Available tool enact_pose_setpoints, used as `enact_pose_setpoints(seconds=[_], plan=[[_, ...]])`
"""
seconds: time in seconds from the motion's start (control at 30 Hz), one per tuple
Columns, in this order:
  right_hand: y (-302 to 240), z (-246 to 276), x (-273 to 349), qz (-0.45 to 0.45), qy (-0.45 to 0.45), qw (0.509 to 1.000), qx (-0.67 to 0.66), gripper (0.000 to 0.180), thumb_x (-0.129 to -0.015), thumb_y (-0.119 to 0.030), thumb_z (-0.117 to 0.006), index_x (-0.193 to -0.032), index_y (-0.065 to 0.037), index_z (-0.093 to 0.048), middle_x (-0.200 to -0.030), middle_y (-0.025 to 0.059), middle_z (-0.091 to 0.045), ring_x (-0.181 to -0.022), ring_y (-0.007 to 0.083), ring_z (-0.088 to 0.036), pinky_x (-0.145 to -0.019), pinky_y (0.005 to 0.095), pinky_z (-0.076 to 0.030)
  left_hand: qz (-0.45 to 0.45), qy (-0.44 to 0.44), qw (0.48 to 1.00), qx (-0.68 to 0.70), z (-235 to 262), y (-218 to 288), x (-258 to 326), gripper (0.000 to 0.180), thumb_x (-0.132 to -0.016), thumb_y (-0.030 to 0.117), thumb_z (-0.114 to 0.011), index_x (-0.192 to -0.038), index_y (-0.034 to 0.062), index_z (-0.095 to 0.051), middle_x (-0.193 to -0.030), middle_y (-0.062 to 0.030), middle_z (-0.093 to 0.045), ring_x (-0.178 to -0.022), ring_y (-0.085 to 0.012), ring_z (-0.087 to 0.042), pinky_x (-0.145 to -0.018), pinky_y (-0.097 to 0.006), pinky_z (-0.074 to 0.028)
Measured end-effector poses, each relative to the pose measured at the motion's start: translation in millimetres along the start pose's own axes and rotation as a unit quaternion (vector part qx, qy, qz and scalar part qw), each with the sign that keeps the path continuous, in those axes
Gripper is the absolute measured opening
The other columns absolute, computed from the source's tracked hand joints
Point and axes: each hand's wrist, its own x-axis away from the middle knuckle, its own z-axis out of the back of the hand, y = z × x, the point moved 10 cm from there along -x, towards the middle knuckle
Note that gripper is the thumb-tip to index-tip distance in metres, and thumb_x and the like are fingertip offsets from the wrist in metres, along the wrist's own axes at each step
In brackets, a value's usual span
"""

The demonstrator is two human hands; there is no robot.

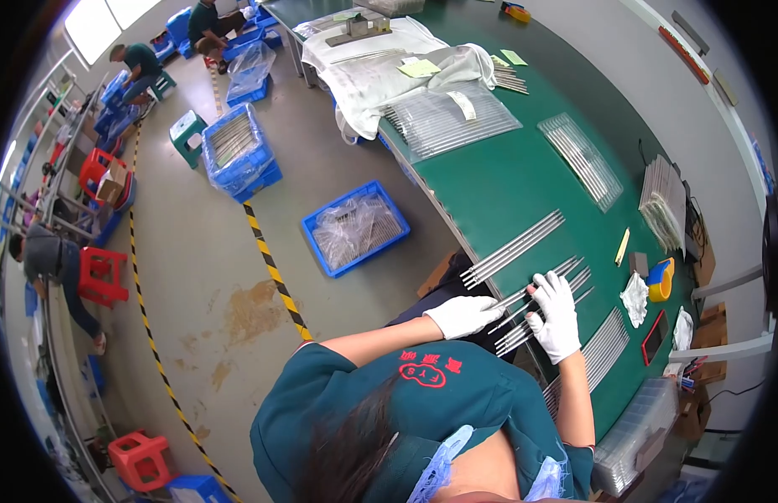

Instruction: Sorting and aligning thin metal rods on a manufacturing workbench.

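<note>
My left hand (466, 317), in a white glove, is closed at the near table edge, its fingertips pinching the end of a thin metal rod. Above a loose group of such metal rods (513, 337) is my right hand (558, 320), also gloved, with its fingers bent around the rod's other part. Its fingertips partly hide the rods beneath. Just beyond lies a second row of rods (516, 248), side by side with their ends over the table edge. To the right, a larger row of rods (605, 352) rests on the green table (481, 184).
Clear plastic trays of rods (582, 159) lie farther along the table. A yellow and blue tape dispenser (660, 280), a crumpled white cloth (634, 300) and a red-framed device (654, 338) are at the right. A blue crate (355, 228) stands on the floor. Several people work at the left.
</note>
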Motion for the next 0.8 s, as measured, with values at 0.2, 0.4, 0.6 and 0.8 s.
enact_pose_setpoints(seconds=[0.2, 0.4, 0.6, 0.8], plan=[[2.7, -4.0, -5.2, -0.021, 0.049, 0.997, -0.051, 0.044, -0.089, -0.047, -0.047, -0.095, -0.006, -0.061, -0.105, 0.0153, -0.058, -0.11, 0.038, -0.051, -0.105, 0.0509, -0.033, 0.013, -0.08, 0.991, -0.107, -16.5, 10.0, 1.0, 0.052, -0.092, 0.057, -0.037, -0.1, 0.0102, -0.058, -0.076, -0.011, -0.061, -0.069, -0.0248, -0.061, -0.067, -0.037, -0.047], [9.0, -3.9, -16.6, -0.036, 0.115, 0.991, -0.059, 0.018, -0.07, -0.017, -0.07, -0.079, -0.004, -0.06, -0.096, 0.0152, -0.059, -0.103, 0.0361, -0.054, -0.1, 0.0481, -0.039, 0.098, -0.12, 0.988, -0.017, -17.5, -0.4, 16.9, 0.056, -0.092, 0.058, -0.038, -0.109, 0.0087, -0.058, -0.078, -0.0084, -0.064, -0.071, -0.0224, -0.063, -0.069, -0.036, -0.048], [8.0, -5.5, -26.7, -0.027, 0.107, 0.99, -0.083, 0.017, -0.07, -0.016, -0.071, -0.076, -0.004, -0.06, -0.087, 0.0108, -0.059, -0.103, 0.0331, -0.056, -0.098, 0.0465, -0.04, -0.254, -0.205, 0.94, -0.102, -38.8, -12.8, 34.7, 0.039, -0.095, 0.03, -0.046, -0.125, 0.0065, -0.054, -0.102, -0.016, -0.064, -0.09, -0.0284, -0.062, -0.08, -0.035, -0.048], [18.7, -9.8, -26.2, -0.03, 0.123, 0.987, -0.101, 0.016, -0.069, -0.015, -0.073, -0.076, -0.003, -0.065, -0.086, 0.0106, -0.059, -0.1, 0.0321, -0.057, -0.095, 0.0427, -0.044, -0.27, -0.256, 0.928, -0.009, -42.6, -12.4, 35.7, 0.034, -0.092, 0.018, -0.05, -0.12, -0.0013, -0.057, -0.113, -0.0185, -0.061, -0.101, -0.0313, -0.06, -0.088, -0.037, -0.046]])
